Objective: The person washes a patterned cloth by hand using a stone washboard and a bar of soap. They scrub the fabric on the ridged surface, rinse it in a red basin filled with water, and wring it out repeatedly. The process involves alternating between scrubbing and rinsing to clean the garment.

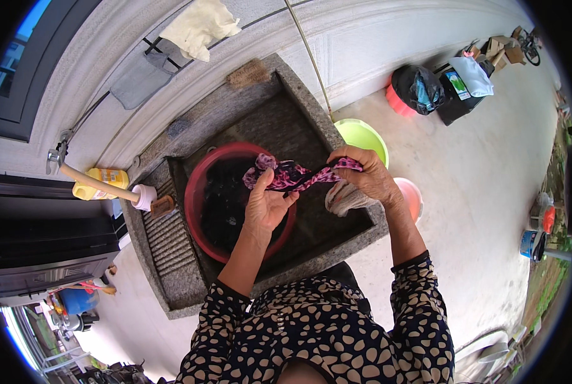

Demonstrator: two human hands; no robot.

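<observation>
Above the red tub (193,208) and sink (318,115), my left hand (267,206) is pinching the cloth (290,174), my right hand (368,176) clamping its twisted right end; I'm judging it soft, light, possibly slippery, and favouring both ends for grip.

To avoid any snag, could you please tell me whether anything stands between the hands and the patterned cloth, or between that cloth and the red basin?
Nothing visible does: the left hand and right hand hold the pink-and-black cloth, whose left end appears over the red basin.
</observation>
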